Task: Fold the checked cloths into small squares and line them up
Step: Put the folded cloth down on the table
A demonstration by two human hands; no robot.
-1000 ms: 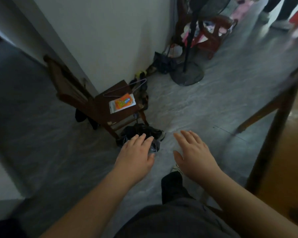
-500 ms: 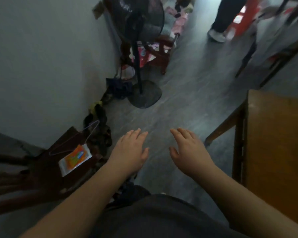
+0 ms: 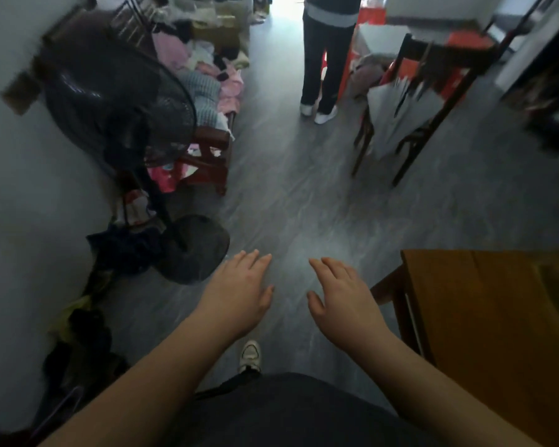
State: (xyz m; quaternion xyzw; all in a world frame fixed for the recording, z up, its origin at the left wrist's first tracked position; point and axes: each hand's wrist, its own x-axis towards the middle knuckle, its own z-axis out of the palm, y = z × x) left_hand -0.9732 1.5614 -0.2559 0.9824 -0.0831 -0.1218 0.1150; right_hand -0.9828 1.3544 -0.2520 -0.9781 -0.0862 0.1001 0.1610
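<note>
Two empty hands are hovering over the grey floor (image 3: pixel 288 204).
The left hand (image 3: pixel 239 298) and right hand (image 3: pixel 342 301) are hanging palm-down, fingers (image 3: pixel 255 258) straight, slightly spread, gripping nothing; a wooden surface (image 3: pixel 481 317) is standing near right, a fan (image 3: pixel 120 101) far left. Where the checked cloths are cannot be told.

Floor (image 3: pixel 304 214) is wide open toward 12. Fan base (image 3: pixel 196 250) crowds 10 o'clock, worktop (image 3: pixel 484 317) edge blocks 3, chair (image 3: pixel 446 54) sits out around 1.
</note>
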